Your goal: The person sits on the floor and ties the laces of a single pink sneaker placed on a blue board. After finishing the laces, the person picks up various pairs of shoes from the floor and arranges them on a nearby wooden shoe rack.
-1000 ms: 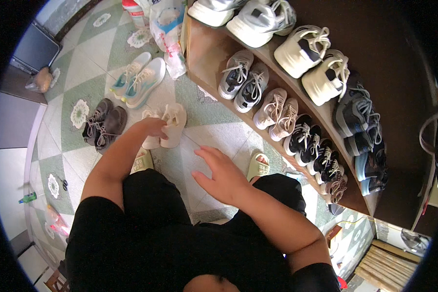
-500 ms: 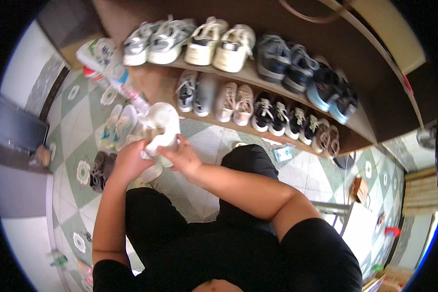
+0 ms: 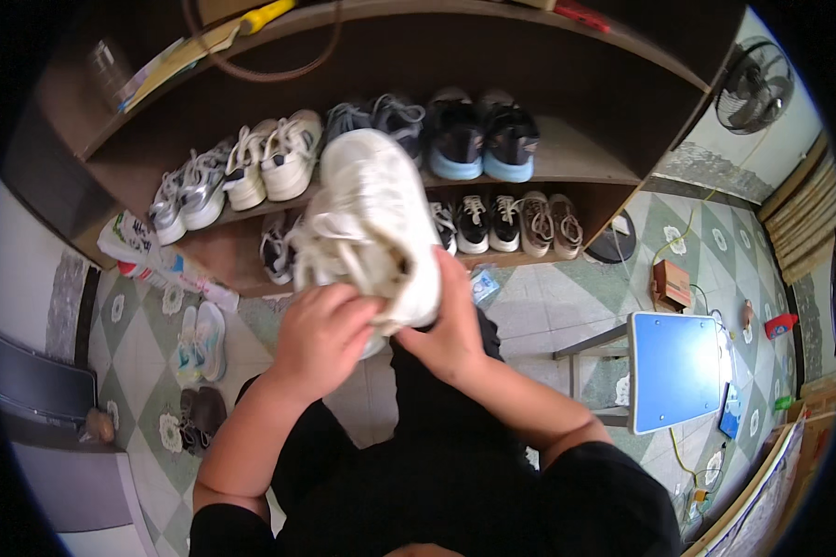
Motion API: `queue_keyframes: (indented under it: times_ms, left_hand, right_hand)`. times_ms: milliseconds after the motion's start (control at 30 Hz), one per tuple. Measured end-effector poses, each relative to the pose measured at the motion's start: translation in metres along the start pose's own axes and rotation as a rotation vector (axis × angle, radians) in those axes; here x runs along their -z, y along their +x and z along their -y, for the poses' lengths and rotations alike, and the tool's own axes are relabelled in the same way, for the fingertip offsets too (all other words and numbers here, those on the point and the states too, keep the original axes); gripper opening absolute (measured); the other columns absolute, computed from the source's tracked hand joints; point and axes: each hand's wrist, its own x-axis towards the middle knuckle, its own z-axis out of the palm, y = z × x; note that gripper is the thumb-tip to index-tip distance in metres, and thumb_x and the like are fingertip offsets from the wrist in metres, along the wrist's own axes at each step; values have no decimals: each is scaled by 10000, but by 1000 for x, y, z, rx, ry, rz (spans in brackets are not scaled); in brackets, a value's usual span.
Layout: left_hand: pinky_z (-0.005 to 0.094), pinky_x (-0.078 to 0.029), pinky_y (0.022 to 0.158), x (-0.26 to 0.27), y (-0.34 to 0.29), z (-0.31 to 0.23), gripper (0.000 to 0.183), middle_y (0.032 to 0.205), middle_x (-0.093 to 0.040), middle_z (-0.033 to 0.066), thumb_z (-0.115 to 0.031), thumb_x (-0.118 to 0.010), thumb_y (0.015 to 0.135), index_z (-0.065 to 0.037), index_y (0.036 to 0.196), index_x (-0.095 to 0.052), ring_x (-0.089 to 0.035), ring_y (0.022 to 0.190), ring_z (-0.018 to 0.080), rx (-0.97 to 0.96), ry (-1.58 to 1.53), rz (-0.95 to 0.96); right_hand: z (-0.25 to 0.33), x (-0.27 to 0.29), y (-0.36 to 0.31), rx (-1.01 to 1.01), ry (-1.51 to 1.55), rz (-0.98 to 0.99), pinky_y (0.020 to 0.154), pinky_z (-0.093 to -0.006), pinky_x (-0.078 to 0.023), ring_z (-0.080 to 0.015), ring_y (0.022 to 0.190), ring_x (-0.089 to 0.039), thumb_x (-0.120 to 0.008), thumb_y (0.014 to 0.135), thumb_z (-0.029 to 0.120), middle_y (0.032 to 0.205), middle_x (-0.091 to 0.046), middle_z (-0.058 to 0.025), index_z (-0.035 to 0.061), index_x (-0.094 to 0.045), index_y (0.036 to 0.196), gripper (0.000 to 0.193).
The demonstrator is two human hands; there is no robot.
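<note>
A pair of white lace-up sneakers (image 3: 381, 190) is held up in front of the shelf, the nearer shoe overlapping the other. My left hand (image 3: 325, 339) is closed on the heel side, its fingers at the shoe opening. On the other side my right hand (image 3: 450, 325) grips the heel, thumb underneath and fingers along the side. The sneakers hide part of both shelf rows. Behind them on the upper shelf stand cream sneakers (image 3: 291, 156), grey-silver sneakers (image 3: 202, 186) and black shoes with light blue soles (image 3: 455, 139).
The wooden shoe rack (image 3: 585, 153) has black sneakers (image 3: 474, 223) and brown shoes (image 3: 536, 223) on its lower level. Light blue-and-white shoes (image 3: 211, 339) and dark shoes (image 3: 204, 418) lie on the floor at left. A blue-topped stool (image 3: 678, 371) stands at right, near a cardboard box (image 3: 671, 283).
Both hands have raised the white sneakers and moved them right, from above the floor to in front of the rack. The view has turned rightward, bringing the fan and stool further in.
</note>
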Motion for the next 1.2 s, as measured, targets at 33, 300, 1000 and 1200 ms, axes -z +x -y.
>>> queue_keyframes:
  times_ms: [33, 300, 1000, 1200]
  left_hand:
    - [378, -428, 696, -13, 20, -10, 245, 816, -554, 43, -80, -647, 672, -121, 911, -617, -554, 764, 263, -89, -31, 20]
    - [335, -455, 671, -130, 167, -81, 327, 795, -544, 41, -90, -568, 760, -183, 1066, -636, -563, 730, 216, -529, -104, -52]
    - [403, -395, 903, -317, 338, -20, 534, 1166, -537, 86, -103, -645, 739, -109, 1237, -456, -502, 1080, 296, -17, 19, -22]
    - [417, -305, 1040, -320, 315, -26, 742, 1429, -196, 219, -140, -671, 748, -34, 1360, -265, -298, 1283, 374, 53, -38, -25]
  right_hand:
    - [-11, 21, -5, -34, 2, -69, 1036, -442, -276, -405, 1230, -307, -746, 578, 82, 1276, -345, -254, -27, -255, 1332, 906]
    - [-92, 154, -9, -145, 96, -613, 944, -318, -394, -213, 1138, -450, -664, 679, -68, 1262, -411, -131, -17, -223, 1364, 816]
    - [-313, 219, 131, -281, -58, -510, 898, -362, -425, -301, 1069, -510, -739, 659, 102, 1202, -482, -183, -48, -347, 1283, 752]
    - [-334, 209, 153, -155, -586, -457, 865, -429, -433, -384, 1009, -557, -725, 667, 210, 1100, -568, -246, -45, -372, 1258, 734]
